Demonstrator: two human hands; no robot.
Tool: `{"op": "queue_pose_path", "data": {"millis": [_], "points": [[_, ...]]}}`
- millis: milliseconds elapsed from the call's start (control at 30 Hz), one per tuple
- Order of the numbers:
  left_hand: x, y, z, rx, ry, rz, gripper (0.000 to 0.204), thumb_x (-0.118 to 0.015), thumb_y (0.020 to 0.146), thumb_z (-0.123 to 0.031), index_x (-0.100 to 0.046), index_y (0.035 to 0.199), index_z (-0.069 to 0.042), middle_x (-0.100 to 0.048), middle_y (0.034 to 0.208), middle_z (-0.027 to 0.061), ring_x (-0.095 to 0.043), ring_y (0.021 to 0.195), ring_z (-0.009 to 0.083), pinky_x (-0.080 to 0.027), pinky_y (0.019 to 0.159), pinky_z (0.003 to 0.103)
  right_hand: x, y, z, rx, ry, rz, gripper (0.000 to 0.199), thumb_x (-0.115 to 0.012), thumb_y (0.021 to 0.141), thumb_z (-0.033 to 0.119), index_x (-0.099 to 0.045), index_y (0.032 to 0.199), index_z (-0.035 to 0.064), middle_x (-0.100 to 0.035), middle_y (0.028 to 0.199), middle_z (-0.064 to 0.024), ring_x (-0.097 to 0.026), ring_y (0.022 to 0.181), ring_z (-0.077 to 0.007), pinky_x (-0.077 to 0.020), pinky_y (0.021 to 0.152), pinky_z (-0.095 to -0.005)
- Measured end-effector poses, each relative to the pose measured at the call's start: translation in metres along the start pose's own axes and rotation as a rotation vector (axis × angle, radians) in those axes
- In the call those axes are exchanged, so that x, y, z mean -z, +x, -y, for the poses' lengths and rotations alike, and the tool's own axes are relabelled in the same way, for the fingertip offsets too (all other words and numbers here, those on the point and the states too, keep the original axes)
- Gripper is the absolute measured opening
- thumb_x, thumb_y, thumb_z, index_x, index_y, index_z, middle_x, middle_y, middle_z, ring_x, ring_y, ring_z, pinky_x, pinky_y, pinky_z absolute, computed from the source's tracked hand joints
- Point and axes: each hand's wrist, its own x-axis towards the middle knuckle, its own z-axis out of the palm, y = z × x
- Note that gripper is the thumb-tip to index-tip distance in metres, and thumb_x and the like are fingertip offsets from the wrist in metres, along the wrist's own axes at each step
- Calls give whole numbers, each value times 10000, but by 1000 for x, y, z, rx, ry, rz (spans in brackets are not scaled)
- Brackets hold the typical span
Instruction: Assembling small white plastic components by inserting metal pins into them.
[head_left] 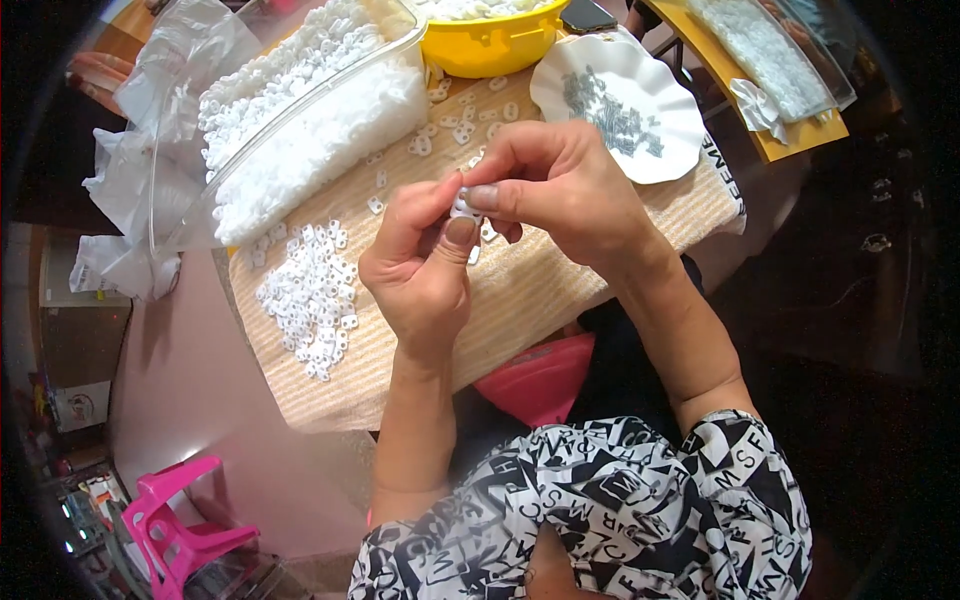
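Nearest the camera, patterned black-and-white shirt, on the wearer's side of the yellow bowl. Between shirt and yellow bowl, left hand and right hand, fingertips meeting. Pinched between left thumb and fingers: small white piece, on the wearer's side of the yellow bowl, raised over the striped cloth. Right thumb and forefinger closed on its right-hand edge; cannot make out anything hidden between those fingertips.

Judging by looks, very light, stiff, smooth and plastic-like; apt to slip or spin between fingertips, unlikely to crack. Best taken by opposite rims, thumb against fingertip, leaving the small holes uncovered. Probably easiest to pick singly from the scattered white pieces, just on the wearer's side of the yellow bowl.

Left of the yellow bowl, clear tub heaped with white pieces; also left but nearer the wearer, loose pile of the same kind. Right of the yellow bowl, scalloped plate with small grey bits, likely fiddlier to grip.
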Motion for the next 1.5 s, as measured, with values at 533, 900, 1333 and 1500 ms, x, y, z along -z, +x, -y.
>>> {"op": "queue_pose_path", "data": {"millis": [533,900,1333,1500], "points": [[1,0,1,-71,71,-20,219,-631,766,13,-582,980,17,-551,922,73,-526,777,100,-433,673,204,-5,-3,-9,33,50,9,55,-604,769,18,-591,785,-33,-578,642,-59,-535,536,-87,-451,479,-202],[-1,12,-12,186,-206,-70,383,-600,792,-11,-486,1152,51,-557,956,59,-531,847,108,-436,745,213,-3,9,-2,-1,161,-53,136,-604,783,50,-578,870,-51,-586,699,-77,-547,579,-106,-476,522,-224],[-30,-1,-38,192,233,-89,250,-637,764,-37,-576,1001,16,-560,849,31,-526,772,92,-436,686,205,60,98,58,534,-794,-621,149,-610,666,91,-615,771,-15,-612,681,-149,-598,598,-218,-463,567,-303],[-24,-34,-45,162,353,-20,200,-629,763,-14,-586,954,25,-560,814,35,-530,736,95,-438,663,212,82,95,61,628,-1302,-424,284,-564,648,59,-626,922,16,-601,803,-201,-585,794,-338,-459,749,-416]]}}
